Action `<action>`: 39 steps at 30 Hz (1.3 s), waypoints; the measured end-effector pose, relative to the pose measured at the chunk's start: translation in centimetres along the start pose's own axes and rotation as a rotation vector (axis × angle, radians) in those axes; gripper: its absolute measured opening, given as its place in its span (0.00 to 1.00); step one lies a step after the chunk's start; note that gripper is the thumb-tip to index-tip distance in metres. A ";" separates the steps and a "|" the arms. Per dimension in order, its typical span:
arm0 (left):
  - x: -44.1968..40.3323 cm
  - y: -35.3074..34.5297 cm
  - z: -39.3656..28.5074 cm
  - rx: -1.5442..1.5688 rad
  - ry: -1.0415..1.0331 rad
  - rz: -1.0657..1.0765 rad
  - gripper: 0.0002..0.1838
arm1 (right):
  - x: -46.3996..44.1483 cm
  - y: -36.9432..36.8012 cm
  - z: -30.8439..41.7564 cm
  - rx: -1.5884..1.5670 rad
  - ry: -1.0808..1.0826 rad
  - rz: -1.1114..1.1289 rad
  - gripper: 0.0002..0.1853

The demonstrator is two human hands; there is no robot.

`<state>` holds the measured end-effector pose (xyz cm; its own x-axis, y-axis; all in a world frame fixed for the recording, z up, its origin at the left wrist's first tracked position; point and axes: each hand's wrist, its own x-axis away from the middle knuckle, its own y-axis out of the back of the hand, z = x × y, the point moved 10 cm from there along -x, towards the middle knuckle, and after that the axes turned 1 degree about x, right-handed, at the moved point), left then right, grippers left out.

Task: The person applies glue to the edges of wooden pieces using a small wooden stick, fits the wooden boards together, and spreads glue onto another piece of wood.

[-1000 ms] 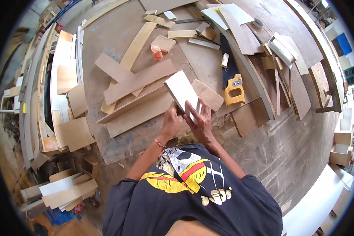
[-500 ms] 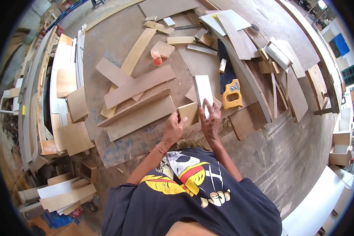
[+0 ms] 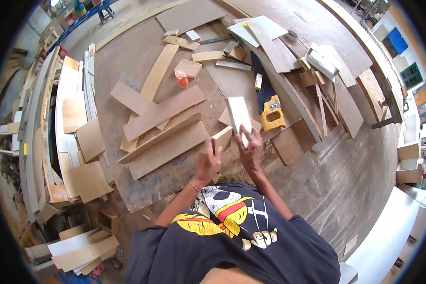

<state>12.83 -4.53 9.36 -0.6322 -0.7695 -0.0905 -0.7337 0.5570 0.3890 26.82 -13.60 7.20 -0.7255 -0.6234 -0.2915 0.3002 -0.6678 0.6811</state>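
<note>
The white block (image 3: pixel 239 113) stands out over the worktop (image 3: pixel 163 189), just in front of the person, its lower end in the right hand (image 3: pixel 251 147). That hand is closed around it, fingers lying over the pale face. The left hand (image 3: pixel 208 161) is closed on a tan wood piece (image 3: pixel 222 138), pinched between thumb and fingers, just beside the white block.

A second ago both hands were together at the white block and the tan wood piece was out of sight; now the hands are apart, one piece in each. Since half a second ago, the white block shows a broader face and the tan wood piece looks narrower.

Behind the white block, partly hidden by it, a brown board (image 3: pixel 255 124) lies flat. To the left sit a flat board (image 3: pixel 168 154) and, along its far edge, a raised strip (image 3: pixel 161 137). Farther out, the red-and-white cup (image 3: pixel 181 80) remains beside a small brown slab (image 3: pixel 189 68), and the yellow-handled saw (image 3: pixel 272 114) lies as before, with a small pale block (image 3: pixel 258 82) at its blade.
</note>
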 end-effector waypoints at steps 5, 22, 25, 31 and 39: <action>-0.1 1.5 0.5 -0.121 -0.072 -0.039 0.11 | 2.6 2.1 4.4 -0.309 0.022 -0.052 0.24; 4.4 6.5 -1.7 -0.011 -0.222 0.096 0.11 | 10.4 1.8 11.2 -0.015 0.110 -0.256 0.26; 5.0 5.9 -1.0 0.117 -0.186 0.193 0.11 | 10.8 1.1 11.8 0.065 0.166 -0.230 0.25; 4.3 5.2 5.8 0.738 0.234 0.156 0.13 | 11.3 0.7 3.1 -0.012 -0.218 -0.291 0.22; 4.9 2.2 11.3 1.211 0.782 0.179 0.10 | 13.3 3.9 9.3 -0.153 -0.039 -0.361 0.25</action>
<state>5.31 -3.51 -0.62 -0.7318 -0.4121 0.5428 -0.6678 0.2747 -0.6918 12.62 -20.71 12.22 -0.8232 -0.3232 -0.4668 0.1077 -0.8961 0.4305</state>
